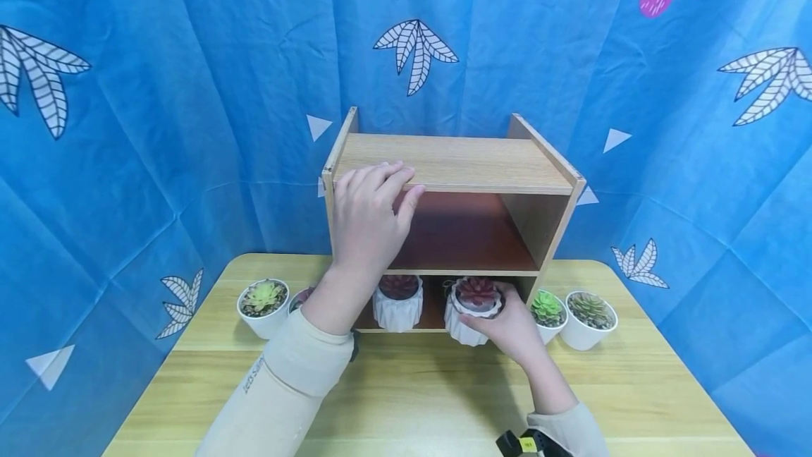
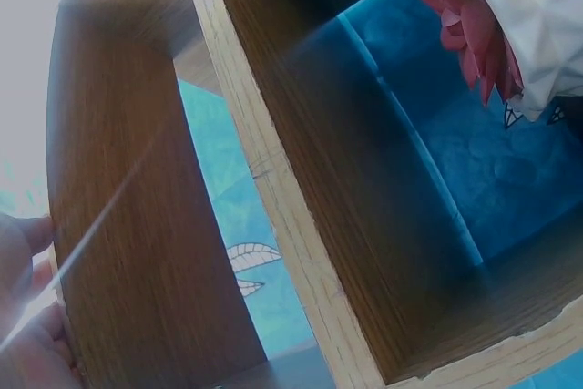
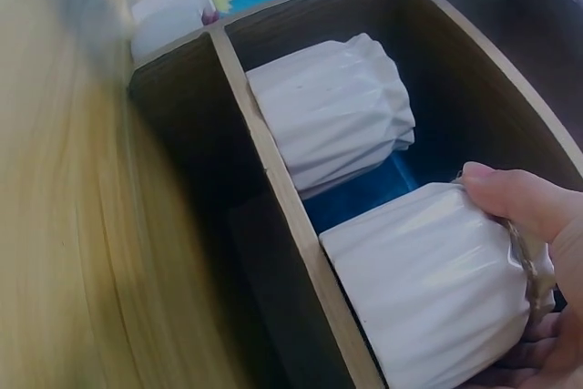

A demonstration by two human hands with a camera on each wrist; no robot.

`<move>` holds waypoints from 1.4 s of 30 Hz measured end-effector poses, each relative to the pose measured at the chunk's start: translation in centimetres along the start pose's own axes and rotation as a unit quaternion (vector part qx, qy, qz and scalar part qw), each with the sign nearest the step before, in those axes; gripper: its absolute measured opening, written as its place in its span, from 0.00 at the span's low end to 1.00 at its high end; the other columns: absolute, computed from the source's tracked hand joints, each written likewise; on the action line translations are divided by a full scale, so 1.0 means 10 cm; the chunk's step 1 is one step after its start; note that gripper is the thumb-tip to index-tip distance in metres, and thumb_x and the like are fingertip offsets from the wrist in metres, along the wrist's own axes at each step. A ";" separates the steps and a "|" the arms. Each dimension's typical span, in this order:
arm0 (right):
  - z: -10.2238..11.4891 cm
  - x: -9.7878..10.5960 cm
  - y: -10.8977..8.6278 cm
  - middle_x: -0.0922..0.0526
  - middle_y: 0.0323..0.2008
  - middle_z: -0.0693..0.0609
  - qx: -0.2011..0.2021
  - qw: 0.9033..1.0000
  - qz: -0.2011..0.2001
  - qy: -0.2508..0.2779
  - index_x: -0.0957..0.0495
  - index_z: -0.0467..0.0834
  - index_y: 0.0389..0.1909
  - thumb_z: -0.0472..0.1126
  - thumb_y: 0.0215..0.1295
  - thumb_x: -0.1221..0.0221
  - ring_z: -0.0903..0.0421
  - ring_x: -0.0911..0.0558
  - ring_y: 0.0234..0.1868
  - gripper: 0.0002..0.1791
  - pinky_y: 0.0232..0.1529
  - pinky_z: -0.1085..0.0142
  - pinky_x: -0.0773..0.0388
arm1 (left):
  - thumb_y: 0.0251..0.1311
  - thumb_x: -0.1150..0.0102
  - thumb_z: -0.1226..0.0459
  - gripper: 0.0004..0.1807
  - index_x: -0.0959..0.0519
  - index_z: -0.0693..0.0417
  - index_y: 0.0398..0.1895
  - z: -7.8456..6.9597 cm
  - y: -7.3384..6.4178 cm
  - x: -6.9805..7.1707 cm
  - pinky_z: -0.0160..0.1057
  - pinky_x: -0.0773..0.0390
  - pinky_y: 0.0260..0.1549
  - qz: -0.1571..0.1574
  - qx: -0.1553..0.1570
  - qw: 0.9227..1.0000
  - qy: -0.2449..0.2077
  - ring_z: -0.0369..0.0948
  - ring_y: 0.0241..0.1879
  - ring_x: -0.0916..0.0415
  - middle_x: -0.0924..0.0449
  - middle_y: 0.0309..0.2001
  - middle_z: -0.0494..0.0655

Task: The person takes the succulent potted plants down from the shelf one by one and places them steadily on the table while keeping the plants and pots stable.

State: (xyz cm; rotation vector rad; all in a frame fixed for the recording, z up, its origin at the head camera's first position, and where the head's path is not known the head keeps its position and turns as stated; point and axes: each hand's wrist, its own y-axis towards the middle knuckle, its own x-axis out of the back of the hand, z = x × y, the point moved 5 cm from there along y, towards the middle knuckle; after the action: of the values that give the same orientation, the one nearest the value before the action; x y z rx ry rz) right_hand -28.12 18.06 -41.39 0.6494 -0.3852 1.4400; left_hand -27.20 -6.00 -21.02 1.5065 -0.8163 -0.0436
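Note:
A wooden shelf unit (image 1: 463, 161) stands at the back of the table. My left hand (image 1: 371, 221) grips the front edge of its top board, fingers over the top and thumb at the front. In the lowest compartment, my right hand (image 1: 510, 323) holds a white faceted pot (image 3: 424, 289) with a red succulent (image 1: 477, 292), thumb on one side and fingers around the other. Beside it, to the left, is a similar white pot (image 1: 398, 307) with a dark red succulent. The left wrist view shows a red succulent (image 2: 466, 34) inside the unit, seen from above the board.
Small white pots with succulents flank the unit: a pale green one (image 1: 263, 305) at left, near another mostly behind my left arm, and two green ones (image 1: 548, 312) at right. A blue patterned cloth (image 1: 190, 90) surrounds the table (image 1: 406, 386).

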 end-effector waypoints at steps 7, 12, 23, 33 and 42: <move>-0.02 0.05 -0.08 0.22 0.57 0.36 -0.012 1.000 0.003 0.000 0.35 0.34 0.66 0.57 0.47 0.23 0.40 0.22 0.58 0.52 0.59 0.44 0.27 | 0.69 0.41 0.50 0.19 0.14 0.49 0.54 0.00 -0.01 -0.01 0.50 0.32 0.59 0.003 -0.002 1.000 0.001 0.46 0.56 0.22 0.16 0.54 0.46; -0.03 0.09 -0.13 0.22 0.57 0.36 -0.012 1.000 0.002 -0.009 0.34 0.34 0.66 0.58 0.46 0.23 0.39 0.23 0.58 0.52 0.59 0.43 0.28 | 0.69 0.41 0.50 0.19 0.15 0.49 0.54 0.00 -0.01 -0.02 0.50 0.32 0.59 0.006 -0.004 1.000 0.002 0.46 0.56 0.22 0.16 0.54 0.46; -0.01 0.28 -0.22 0.20 0.56 0.37 -0.016 1.000 0.007 -0.025 0.34 0.36 0.65 0.63 0.44 0.23 0.39 0.22 0.58 0.54 0.58 0.43 0.26 | 0.69 0.41 0.50 0.18 0.14 0.49 0.53 -0.01 0.00 -0.02 0.49 0.31 0.59 -0.002 -0.007 1.000 0.000 0.45 0.55 0.22 0.15 0.53 0.46; -0.02 0.46 -0.29 0.20 0.56 0.37 -0.006 0.999 0.018 -0.038 0.34 0.37 0.66 0.61 0.45 0.23 0.40 0.22 0.58 0.53 0.57 0.43 0.25 | 0.69 0.41 0.51 0.18 0.14 0.49 0.53 0.00 0.01 -0.01 0.49 0.31 0.59 -0.004 -0.005 1.000 0.001 0.45 0.55 0.22 0.15 0.53 0.46; 0.01 0.62 -0.40 0.22 0.57 0.35 -0.006 0.999 0.015 -0.041 0.35 0.36 0.67 0.60 0.46 0.23 0.39 0.23 0.59 0.53 0.57 0.43 0.25 | 0.69 0.41 0.50 0.18 0.14 0.49 0.53 0.00 0.00 -0.01 0.49 0.31 0.58 -0.005 -0.004 1.000 -0.002 0.45 0.55 0.22 0.15 0.53 0.46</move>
State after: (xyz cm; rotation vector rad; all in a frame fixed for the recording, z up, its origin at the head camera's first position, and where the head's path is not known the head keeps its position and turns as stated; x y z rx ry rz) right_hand -23.44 22.86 -38.23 0.6984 -0.4688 1.4408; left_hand -27.31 -5.98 -21.05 1.5042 -0.8096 -0.0569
